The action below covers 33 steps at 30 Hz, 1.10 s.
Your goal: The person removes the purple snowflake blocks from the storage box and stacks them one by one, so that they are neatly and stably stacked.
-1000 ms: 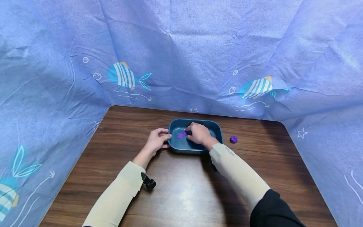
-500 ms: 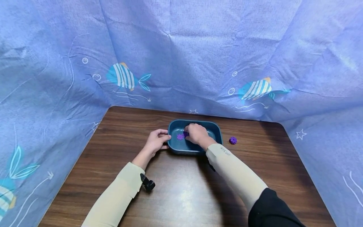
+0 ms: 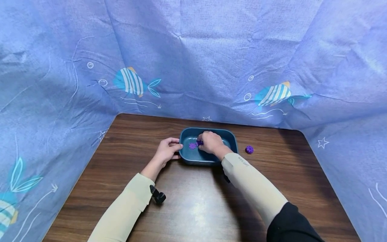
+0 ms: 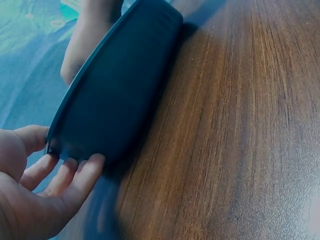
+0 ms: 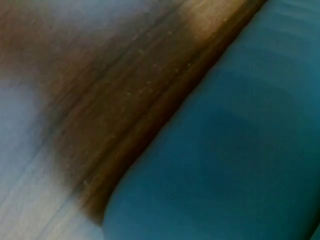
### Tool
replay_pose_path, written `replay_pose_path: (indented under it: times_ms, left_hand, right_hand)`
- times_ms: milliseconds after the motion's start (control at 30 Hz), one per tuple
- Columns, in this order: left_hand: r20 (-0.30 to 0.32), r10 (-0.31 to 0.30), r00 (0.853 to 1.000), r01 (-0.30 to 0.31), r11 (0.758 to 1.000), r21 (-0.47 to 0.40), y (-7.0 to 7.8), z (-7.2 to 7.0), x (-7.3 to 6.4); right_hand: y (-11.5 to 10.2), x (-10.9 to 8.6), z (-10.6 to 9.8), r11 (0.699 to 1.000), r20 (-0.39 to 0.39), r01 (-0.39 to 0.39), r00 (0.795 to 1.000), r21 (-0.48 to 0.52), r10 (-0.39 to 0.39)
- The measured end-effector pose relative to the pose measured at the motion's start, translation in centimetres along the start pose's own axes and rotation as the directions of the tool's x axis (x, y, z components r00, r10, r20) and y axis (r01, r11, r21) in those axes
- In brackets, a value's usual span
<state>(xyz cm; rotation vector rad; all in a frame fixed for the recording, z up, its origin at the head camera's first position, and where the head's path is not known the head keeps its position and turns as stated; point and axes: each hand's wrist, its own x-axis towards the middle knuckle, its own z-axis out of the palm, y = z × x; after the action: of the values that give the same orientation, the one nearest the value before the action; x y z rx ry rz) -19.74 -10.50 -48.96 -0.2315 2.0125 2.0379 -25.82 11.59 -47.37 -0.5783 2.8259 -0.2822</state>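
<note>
A dark teal rectangular tub [image 3: 193, 158] stands on the wooden table. My left hand [image 3: 166, 150] grips its left end; in the left wrist view the thumb [image 4: 34, 137] lies at the rim and the fingers [image 4: 82, 182] touch the outer wall. Inside the tub, my right hand [image 3: 212, 143] pinches a dark purple notched disc [image 3: 199, 143], partly hidden by the fingers. Just left of it a flat purple flower-shaped disc [image 3: 192, 146] lies on the tub floor. The right wrist view shows only the tub's outer wall [image 5: 225, 150] and table, not the hand.
Another purple notched piece [image 3: 249, 149], thicker looking, lies on the table [image 3: 272, 168] to the right of the tub. A blue fish-patterned cloth [image 3: 205, 67] hangs behind and around the table. A small black device [image 3: 158, 195] is strapped at the left wrist.
My right hand shifts slightly within the tub, and the purple disc at its fingertips changes its tilt a little. The left hand keeps its grip on the tub.
</note>
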Motion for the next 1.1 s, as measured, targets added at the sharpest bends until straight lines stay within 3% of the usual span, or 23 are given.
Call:
replay_pose_path:
  times_ms: [267,533,767,1100]
  left_hand:
    - [-0.001,0.002,1.000,-0.001,1.000,0.005,0.2,0.1,0.0]
    - [-0.002,-0.004,1.000,0.004,1.000,0.012,0.3,0.1,-0.2]
    - [-0.005,0.001,1.000,-0.001,1.000,0.014,0.1,0.2,-0.2]
    - [-0.006,-0.006,1.000,0.006,1.000,0.009,0.1,0.1,-0.1]
  right_hand:
    - [0.5,-0.5,-0.3,0.999,0.001,0.045,0.999,0.015,-0.045]
    - [1.2,-1.3,-0.4,0.993,0.001,0.062,0.998,0.102,-0.063]
    - [2.3,-1.9,-0.9,0.980,-0.067,0.103,0.993,0.171,-0.092]
    - [4.2,-3.0,-2.7,0.949,-0.188,0.196,0.971,0.249,-0.151]
